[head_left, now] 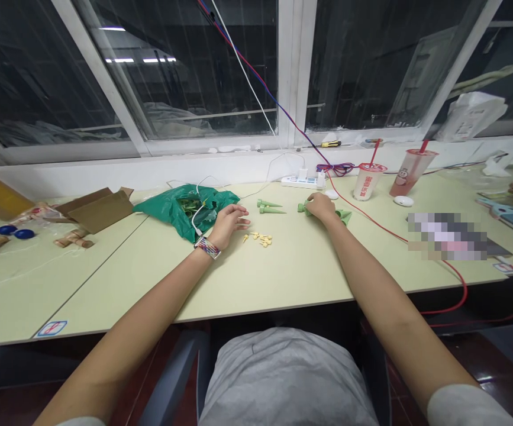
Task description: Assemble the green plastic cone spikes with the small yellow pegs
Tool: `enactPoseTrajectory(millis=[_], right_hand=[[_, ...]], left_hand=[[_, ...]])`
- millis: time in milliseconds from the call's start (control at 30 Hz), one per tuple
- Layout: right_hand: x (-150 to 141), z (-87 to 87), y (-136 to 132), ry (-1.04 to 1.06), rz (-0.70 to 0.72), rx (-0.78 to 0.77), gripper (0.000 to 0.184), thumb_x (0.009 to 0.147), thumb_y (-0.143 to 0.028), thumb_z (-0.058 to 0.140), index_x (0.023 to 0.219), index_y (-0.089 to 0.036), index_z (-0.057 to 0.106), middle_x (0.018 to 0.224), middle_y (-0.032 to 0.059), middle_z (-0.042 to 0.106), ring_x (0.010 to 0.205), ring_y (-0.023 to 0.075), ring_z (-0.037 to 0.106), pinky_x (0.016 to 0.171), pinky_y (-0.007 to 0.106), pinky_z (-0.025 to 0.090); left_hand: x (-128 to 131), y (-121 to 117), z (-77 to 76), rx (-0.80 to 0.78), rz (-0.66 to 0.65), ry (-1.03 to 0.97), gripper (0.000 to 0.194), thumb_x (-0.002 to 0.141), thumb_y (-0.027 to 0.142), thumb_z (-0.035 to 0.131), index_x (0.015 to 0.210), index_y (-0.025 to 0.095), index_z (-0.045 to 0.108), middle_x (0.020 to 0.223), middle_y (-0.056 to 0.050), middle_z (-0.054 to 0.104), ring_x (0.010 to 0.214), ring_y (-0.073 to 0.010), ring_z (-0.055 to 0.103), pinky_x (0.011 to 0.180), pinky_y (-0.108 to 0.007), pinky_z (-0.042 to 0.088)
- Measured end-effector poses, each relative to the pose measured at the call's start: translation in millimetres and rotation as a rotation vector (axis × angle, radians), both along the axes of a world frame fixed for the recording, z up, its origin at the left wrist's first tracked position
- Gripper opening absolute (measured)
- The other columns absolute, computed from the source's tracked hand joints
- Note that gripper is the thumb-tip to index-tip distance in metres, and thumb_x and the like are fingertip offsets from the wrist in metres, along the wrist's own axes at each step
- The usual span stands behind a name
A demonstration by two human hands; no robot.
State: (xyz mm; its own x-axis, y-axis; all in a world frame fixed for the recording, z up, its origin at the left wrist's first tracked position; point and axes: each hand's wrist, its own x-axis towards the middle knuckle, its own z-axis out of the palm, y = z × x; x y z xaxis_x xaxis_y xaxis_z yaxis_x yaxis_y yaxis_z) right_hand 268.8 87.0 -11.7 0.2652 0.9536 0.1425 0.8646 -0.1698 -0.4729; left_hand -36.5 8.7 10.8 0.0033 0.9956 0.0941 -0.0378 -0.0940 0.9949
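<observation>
Hands apart: right hand [320, 207] curled around a green plastic piece [303, 207].
Left hand [229, 223] lies open, yellow pieces [260, 239] at its 4 o'clock.

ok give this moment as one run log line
left hand: open, beside green plastic bag | right hand: closed on green plastic piece | between: green plastic spikes, small yellow pieces

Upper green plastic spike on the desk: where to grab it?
Likely the thick left end of the green plastic spike, from above with the left hand, which is nearest. It lies flat, tapering rightward, so that end gives most to pinch; the lower spike sits close alongside, so favour the far side.
</observation>
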Motion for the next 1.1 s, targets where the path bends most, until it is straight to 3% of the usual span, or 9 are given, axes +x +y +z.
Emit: enactPoseTrajectory(millis=[233,433,567,667,767,967,1100], right_hand=[[3,-2.3,-1,0.038,-0.024,0.054,0.048,0.084,-0.016,0.062,0.132,-0.019,0.068,0.13,0.0152,0.069,0.118,0.0301,0.065,0.097,0.04,0.049],[-6,3.3,-3,0.084,0.09,0.371,0.041,0.088,-0.016,0.053,0.127,-0.015,0.067,0.125,0.0175,0.066,0.111,0.0286,0.064,0.096,0.039,0.049],[-21,14.0,-3,0.589,0.238,0.415,0.04,0.086,-0.026,0.06,0.125,-0.017,0.064,0.104,0.009,0.071,0.097,0.0228,0.068,0.09,0.037,0.055],[-31,18.5,-5,1.048,0.334,0.308,0.046,0.078,-0.028,0.067,0.123,-0.02,0.062,0.096,0.003,0.072,0.089,0.0184,0.07,0.085,0.036,0.058],[-42,17.4,-10,1.294,0.42,0.201,0.042,0.071,-0.024,0.074,0.112,-0.021,0.066,0.09,0.0009,0.072,0.081,0.0154,0.071,0.085,0.035,0.059],[-88,10.9,-38,1.275,0.643,0.109,0.049,0.065,-0.028,0.086,0.11,-0.021,0.069,0.085,0.0003,0.071,0.082,0.0179,0.071,0.081,0.038,0.061],[-118,9.0,-57,1.167,0.767,0.176,0.051,0.067,-0.035,0.086,0.113,-0.02,0.07,0.085,-0.0006,0.067,0.077,0.0177,0.07,0.072,0.035,0.062]], left_hand=[[0,0,0.8,-0.001,0.002,0.001,0.025,0.068,0.031,0.076,0.088,0.018,0.065,0.099,-0.006,0.068,0.07,-0.0158,0.069,0.065,-0.03,0.058],[0,0,0.5,0.007,0.002,0.003,0.026,0.07,0.031,0.076,0.089,0.019,0.065,0.099,-0.006,0.068,0.07,-0.016,0.069,0.066,-0.031,0.058],[0,0,0.0,0.017,-0.001,0.013,0.027,0.07,0.03,0.077,0.09,0.018,0.065,0.1,-0.006,0.069,0.07,-0.0159,0.069,0.065,-0.031,0.058],[1,-1,0.7,0.026,-0.018,0.021,0.028,0.07,0.03,0.078,0.092,0.018,0.066,0.1,-0.006,0.069,0.071,-0.016,0.07,0.065,-0.031,0.058],[2,-3,1.4,0.045,-0.04,0.039,0.03,0.07,0.032,0.08,0.094,0.018,0.068,0.101,-0.007,0.069,0.073,-0.0163,0.07,0.065,-0.03,0.059],[4,-5,1.4,0.156,-0.123,0.113,0.05,0.075,0.042,0.083,0.118,0.02,0.072,0.1,-0.008,0.074,0.079,-0.0203,0.075,0.075,-0.035,0.062],[4,-6,2.5,0.146,-0.24,-0.01,0.063,0.077,0.046,0.085,0.132,0.02,0.07,0.107,-0.01,0.076,0.087,-0.0213,0.074,0.087,-0.039,0.062]])
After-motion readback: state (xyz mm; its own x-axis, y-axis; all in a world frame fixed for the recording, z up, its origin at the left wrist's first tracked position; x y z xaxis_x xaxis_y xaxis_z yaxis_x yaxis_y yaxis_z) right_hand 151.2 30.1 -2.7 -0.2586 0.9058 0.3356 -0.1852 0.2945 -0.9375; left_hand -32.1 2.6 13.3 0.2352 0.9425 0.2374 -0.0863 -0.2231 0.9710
